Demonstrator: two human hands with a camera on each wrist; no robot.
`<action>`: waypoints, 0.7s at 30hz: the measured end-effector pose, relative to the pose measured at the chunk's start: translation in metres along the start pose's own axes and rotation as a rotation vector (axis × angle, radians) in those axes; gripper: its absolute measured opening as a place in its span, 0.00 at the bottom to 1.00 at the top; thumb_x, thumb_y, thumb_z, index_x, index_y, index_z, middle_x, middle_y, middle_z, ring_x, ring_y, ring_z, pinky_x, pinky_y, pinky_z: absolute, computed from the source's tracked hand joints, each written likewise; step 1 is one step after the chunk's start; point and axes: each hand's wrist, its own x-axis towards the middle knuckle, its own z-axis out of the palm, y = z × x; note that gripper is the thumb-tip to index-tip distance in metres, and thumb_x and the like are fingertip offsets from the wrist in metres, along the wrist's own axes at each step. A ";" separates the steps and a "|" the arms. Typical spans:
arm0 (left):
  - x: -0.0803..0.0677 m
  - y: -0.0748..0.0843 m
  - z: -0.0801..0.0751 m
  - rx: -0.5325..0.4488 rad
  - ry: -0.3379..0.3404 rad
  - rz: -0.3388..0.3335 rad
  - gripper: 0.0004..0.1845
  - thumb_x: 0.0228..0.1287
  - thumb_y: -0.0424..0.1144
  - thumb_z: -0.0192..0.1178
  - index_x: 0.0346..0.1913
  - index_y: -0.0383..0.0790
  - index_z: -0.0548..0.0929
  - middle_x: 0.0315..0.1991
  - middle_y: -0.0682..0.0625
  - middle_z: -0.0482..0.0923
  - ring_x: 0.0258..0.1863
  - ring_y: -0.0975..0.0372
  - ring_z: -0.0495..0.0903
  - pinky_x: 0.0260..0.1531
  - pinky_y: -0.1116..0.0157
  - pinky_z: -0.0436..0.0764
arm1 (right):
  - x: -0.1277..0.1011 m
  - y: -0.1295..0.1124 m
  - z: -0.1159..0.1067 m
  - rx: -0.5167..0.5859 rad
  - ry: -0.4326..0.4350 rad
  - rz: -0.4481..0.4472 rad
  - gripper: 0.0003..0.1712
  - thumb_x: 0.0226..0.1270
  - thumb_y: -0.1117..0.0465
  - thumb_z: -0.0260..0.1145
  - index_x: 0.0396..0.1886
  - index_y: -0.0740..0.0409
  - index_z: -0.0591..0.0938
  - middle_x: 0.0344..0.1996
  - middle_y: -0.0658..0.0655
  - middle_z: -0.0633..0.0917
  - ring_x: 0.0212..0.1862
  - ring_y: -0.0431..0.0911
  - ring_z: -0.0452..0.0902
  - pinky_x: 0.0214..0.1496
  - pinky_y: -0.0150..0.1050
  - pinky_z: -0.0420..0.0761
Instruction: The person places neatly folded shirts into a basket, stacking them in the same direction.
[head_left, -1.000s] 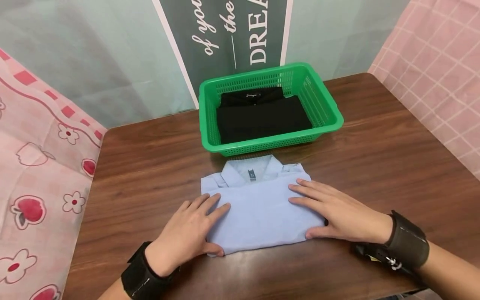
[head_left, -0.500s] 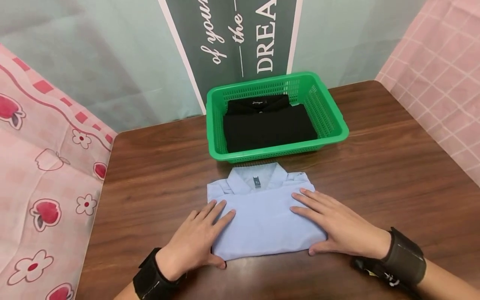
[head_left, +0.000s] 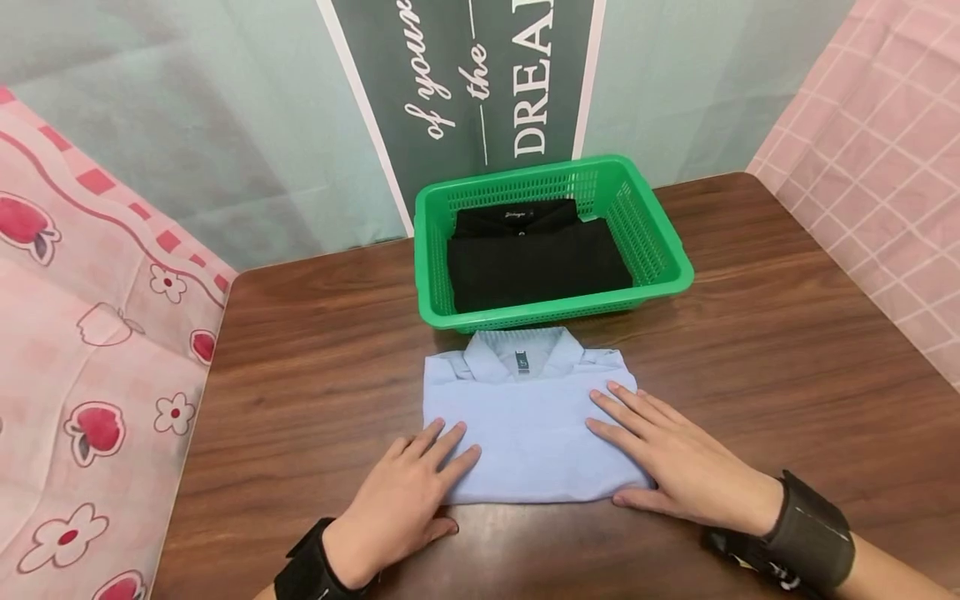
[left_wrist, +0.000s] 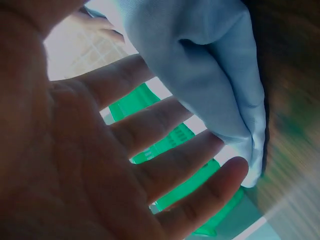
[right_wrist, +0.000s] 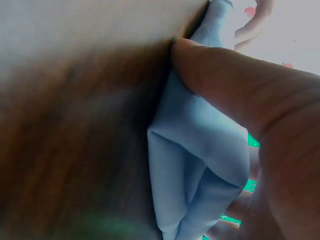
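A light blue collared shirt [head_left: 532, 433], folded into a rectangle, lies on the table with its collar toward the basket. My left hand [head_left: 408, 492] rests spread fingertips on the shirt's lower left part, its thumb just off the bottom edge. On the right side, my right hand [head_left: 675, 458] lays its spread fingers on the cloth, thumb at the lower right corner. The left wrist view shows straight fingers against the layered side folds of the shirt [left_wrist: 200, 80]. In the right wrist view the thumb [right_wrist: 220, 75] lies along the shirt's edge.
Just beyond the collar stands a green plastic basket [head_left: 555, 315] with a folded black shirt [head_left: 536, 262] inside. The wooden table [head_left: 322, 350] meets a grey-green cloth with lettering at the back, a pink fruit-print cloth [head_left: 97, 433] on the left and pink tiles [head_left: 885, 167] on the right.
The left hand has slid down toward the shirt's lower left corner, its thumb coming off the edge. The right hand stays on the right side. The head view has shifted slightly.
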 end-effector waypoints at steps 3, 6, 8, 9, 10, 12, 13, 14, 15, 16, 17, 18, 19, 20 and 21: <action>0.000 0.005 0.000 0.042 0.025 0.013 0.41 0.55 0.55 0.80 0.73 0.51 0.78 0.74 0.45 0.76 0.71 0.49 0.78 0.57 0.52 0.81 | -0.004 -0.001 -0.001 -0.021 0.008 -0.026 0.54 0.57 0.30 0.77 0.77 0.54 0.74 0.80 0.62 0.69 0.83 0.57 0.57 0.87 0.34 0.32; 0.000 0.010 0.002 0.075 0.076 0.018 0.34 0.59 0.47 0.78 0.69 0.51 0.81 0.70 0.46 0.80 0.67 0.50 0.82 0.55 0.53 0.82 | -0.009 -0.005 0.000 -0.027 0.009 -0.038 0.59 0.54 0.27 0.75 0.79 0.55 0.72 0.80 0.63 0.68 0.85 0.56 0.53 0.87 0.35 0.32; 0.000 0.012 0.004 0.083 0.106 0.020 0.30 0.60 0.43 0.76 0.67 0.50 0.82 0.67 0.46 0.82 0.64 0.50 0.83 0.53 0.53 0.83 | -0.011 -0.007 0.001 -0.020 0.013 -0.032 0.59 0.55 0.27 0.75 0.79 0.55 0.71 0.80 0.63 0.68 0.85 0.55 0.52 0.88 0.35 0.32; -0.001 0.013 0.004 0.079 0.111 0.023 0.28 0.61 0.42 0.75 0.66 0.50 0.83 0.66 0.47 0.83 0.63 0.51 0.84 0.52 0.53 0.83 | -0.012 -0.009 0.002 -0.014 0.018 -0.027 0.58 0.55 0.28 0.75 0.79 0.54 0.72 0.80 0.62 0.69 0.85 0.55 0.53 0.88 0.35 0.33; -0.001 0.014 0.004 0.073 0.113 0.027 0.27 0.61 0.41 0.74 0.65 0.50 0.83 0.65 0.47 0.83 0.62 0.51 0.85 0.51 0.53 0.83 | -0.013 -0.010 0.002 -0.008 0.028 -0.022 0.56 0.56 0.29 0.76 0.78 0.53 0.73 0.80 0.61 0.69 0.84 0.56 0.56 0.88 0.34 0.33; -0.002 0.016 0.004 0.058 0.110 0.038 0.26 0.61 0.40 0.72 0.64 0.50 0.83 0.63 0.47 0.84 0.61 0.51 0.86 0.50 0.54 0.83 | -0.016 -0.013 0.003 0.013 0.055 -0.022 0.50 0.59 0.32 0.76 0.76 0.50 0.75 0.79 0.60 0.71 0.81 0.56 0.61 0.87 0.33 0.35; -0.002 0.016 0.003 0.048 0.109 0.045 0.26 0.62 0.40 0.72 0.63 0.50 0.83 0.63 0.47 0.85 0.60 0.51 0.87 0.50 0.54 0.84 | -0.017 -0.014 0.003 0.026 0.070 -0.028 0.46 0.61 0.34 0.76 0.75 0.49 0.76 0.78 0.59 0.72 0.80 0.56 0.63 0.87 0.33 0.36; -0.003 0.016 0.001 0.039 0.107 0.050 0.25 0.62 0.39 0.71 0.64 0.49 0.83 0.62 0.47 0.85 0.59 0.51 0.87 0.50 0.54 0.84 | -0.018 -0.015 0.003 0.034 0.081 -0.036 0.44 0.62 0.35 0.75 0.74 0.48 0.77 0.78 0.58 0.73 0.79 0.56 0.64 0.87 0.32 0.37; -0.003 0.015 0.000 0.035 0.113 0.054 0.26 0.62 0.38 0.71 0.64 0.49 0.83 0.62 0.46 0.86 0.59 0.51 0.87 0.51 0.54 0.85 | -0.018 -0.016 0.003 0.045 0.098 -0.050 0.42 0.63 0.36 0.75 0.74 0.47 0.78 0.77 0.58 0.73 0.78 0.56 0.65 0.87 0.32 0.38; -0.003 0.015 -0.001 0.035 0.117 0.059 0.26 0.61 0.38 0.71 0.64 0.48 0.82 0.61 0.46 0.86 0.58 0.50 0.87 0.51 0.54 0.85 | -0.018 -0.017 0.004 0.046 0.107 -0.062 0.42 0.64 0.36 0.74 0.73 0.47 0.78 0.77 0.58 0.74 0.77 0.56 0.65 0.87 0.32 0.38; -0.003 0.014 -0.001 0.034 0.125 0.061 0.26 0.62 0.37 0.71 0.64 0.47 0.82 0.61 0.45 0.86 0.58 0.49 0.87 0.51 0.54 0.86 | -0.018 -0.017 0.005 0.044 0.113 -0.073 0.41 0.65 0.35 0.74 0.73 0.46 0.78 0.76 0.58 0.74 0.77 0.56 0.65 0.87 0.33 0.39; -0.003 0.013 -0.002 0.035 0.136 0.063 0.26 0.62 0.37 0.70 0.64 0.46 0.82 0.61 0.44 0.86 0.58 0.48 0.87 0.52 0.53 0.87 | -0.018 -0.018 0.006 0.047 0.120 -0.081 0.42 0.64 0.35 0.74 0.74 0.47 0.78 0.76 0.58 0.74 0.77 0.56 0.65 0.88 0.34 0.39; -0.003 0.013 -0.003 0.039 0.143 0.063 0.25 0.63 0.36 0.70 0.64 0.46 0.81 0.61 0.43 0.86 0.58 0.47 0.87 0.53 0.53 0.87 | -0.017 -0.018 0.006 0.046 0.126 -0.086 0.43 0.63 0.35 0.74 0.74 0.48 0.77 0.76 0.58 0.74 0.77 0.56 0.65 0.88 0.35 0.39; -0.003 0.012 -0.004 0.046 0.148 0.062 0.25 0.64 0.37 0.70 0.64 0.45 0.81 0.61 0.43 0.86 0.58 0.46 0.87 0.53 0.53 0.87 | -0.016 -0.019 0.007 0.041 0.130 -0.088 0.45 0.62 0.34 0.75 0.74 0.49 0.77 0.76 0.59 0.74 0.77 0.57 0.65 0.88 0.36 0.39; -0.002 0.012 -0.004 0.056 0.155 0.062 0.24 0.64 0.37 0.70 0.63 0.45 0.81 0.61 0.43 0.86 0.58 0.46 0.87 0.54 0.53 0.87 | -0.015 -0.020 0.007 0.033 0.133 -0.087 0.46 0.62 0.34 0.75 0.75 0.49 0.77 0.76 0.59 0.74 0.77 0.57 0.66 0.88 0.36 0.39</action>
